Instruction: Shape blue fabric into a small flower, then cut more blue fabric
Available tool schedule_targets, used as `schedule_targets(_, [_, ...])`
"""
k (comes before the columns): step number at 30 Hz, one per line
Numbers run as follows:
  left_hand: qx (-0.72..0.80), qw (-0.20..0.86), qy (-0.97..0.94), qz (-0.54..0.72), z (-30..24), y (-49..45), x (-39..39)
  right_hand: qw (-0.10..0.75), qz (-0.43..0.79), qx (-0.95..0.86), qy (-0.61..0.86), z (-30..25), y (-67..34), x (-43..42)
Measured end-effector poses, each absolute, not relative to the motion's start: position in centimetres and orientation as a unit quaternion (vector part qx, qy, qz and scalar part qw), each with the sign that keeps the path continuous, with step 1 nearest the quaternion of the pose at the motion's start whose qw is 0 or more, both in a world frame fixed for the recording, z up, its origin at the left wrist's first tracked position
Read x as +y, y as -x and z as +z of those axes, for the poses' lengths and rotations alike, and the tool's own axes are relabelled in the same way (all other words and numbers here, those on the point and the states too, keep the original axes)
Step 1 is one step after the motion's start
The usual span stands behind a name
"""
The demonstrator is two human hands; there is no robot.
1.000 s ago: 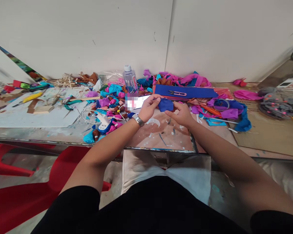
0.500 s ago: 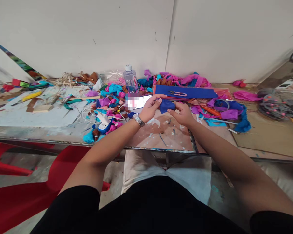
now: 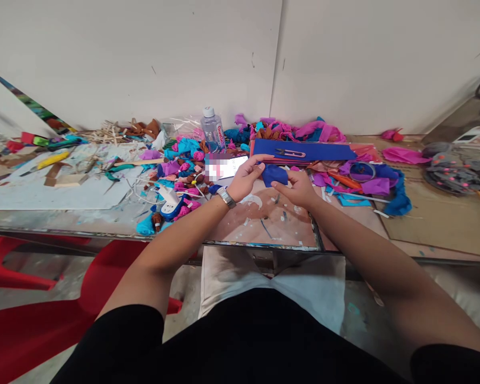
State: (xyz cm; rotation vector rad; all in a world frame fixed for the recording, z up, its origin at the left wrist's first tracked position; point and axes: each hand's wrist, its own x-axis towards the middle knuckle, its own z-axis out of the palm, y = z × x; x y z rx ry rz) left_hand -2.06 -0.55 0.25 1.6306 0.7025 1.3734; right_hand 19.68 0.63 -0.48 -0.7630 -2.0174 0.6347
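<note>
Both of my hands pinch one small piece of dark blue fabric point(image 3: 274, 174) just above the worktable point(image 3: 264, 224). My left hand point(image 3: 246, 175), with a metal watch on its wrist, grips the left side of the piece. My right hand point(image 3: 298, 186) holds the right side with thumb and fingers closed. Just behind the hands lies a long blue fabric strip point(image 3: 304, 151) with thread snips point(image 3: 290, 153) on top.
A water bottle point(image 3: 213, 130) stands behind heaps of pink, blue and purple fabric scraps point(image 3: 184, 165). A white and blue tool point(image 3: 170, 201) lies left of my forearm. Sticks and pliers point(image 3: 116, 170) litter the left. Red plastic chairs point(image 3: 32, 320) sit below the table.
My hands have shifted the blue piece slightly, folding it tighter between the fingers. Nothing else on the table has moved.
</note>
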Motion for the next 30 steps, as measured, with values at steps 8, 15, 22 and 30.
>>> schedule_targets(8, [0.277, 0.398, -0.693, 0.534, 0.1, 2.3, -0.3, 0.457, 0.231, -0.801, 0.310, 0.0, -19.8, 0.5])
schedule_targets(15, [0.283, 0.391, -0.700, 0.527, -0.2, 2.3, -0.3, 0.476, 0.231, -0.798, 0.288, -0.1, -19.9, 0.3])
schedule_targets(22, [0.268, 0.345, -0.755, 0.489, -1.2, 2.0, -0.1, 0.487, 0.235, -0.783, 0.308, 0.2, -19.4, 0.3])
schedule_targets(30, [0.238, 0.298, -0.790, 0.480, -1.3, 2.0, -0.3, 0.482, 0.199, -0.789, 0.324, 0.5, -19.2, 0.3])
